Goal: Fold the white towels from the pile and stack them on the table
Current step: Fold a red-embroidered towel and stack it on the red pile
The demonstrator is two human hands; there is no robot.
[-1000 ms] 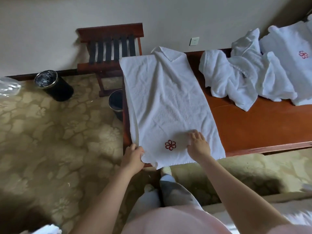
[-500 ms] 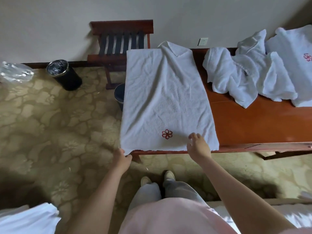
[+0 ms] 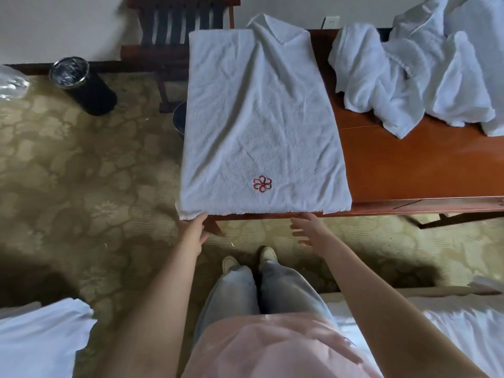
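Lying flat down the middle of the frame, the towel covers the left end of the worktop. Its near hem runs along the front edge, the red emblem sits close to that hem, and the far end is rumpled at the top of the frame. The left hand meets the lower-left corner, which droops just off the worktop. Whether it pinches that corner or merely touches it I cannot tell (the fingertips sit right at the hem, too small to read). The right hand hovers just below the front edge, fingers spread wide, holding nothing and clear of the cloth. The pile of unfolded towels sits crumpled at upper right.

By my judgement, this terry is soft, limp and light. It will sag wherever unsupported, and it probably grips the wood enough not to slide by itself. It is best taken by the two near corners, pinched through the hem, then carried toward the far end so the edges meet. A hold at mid-hem would let the corners flop and skew the fold.
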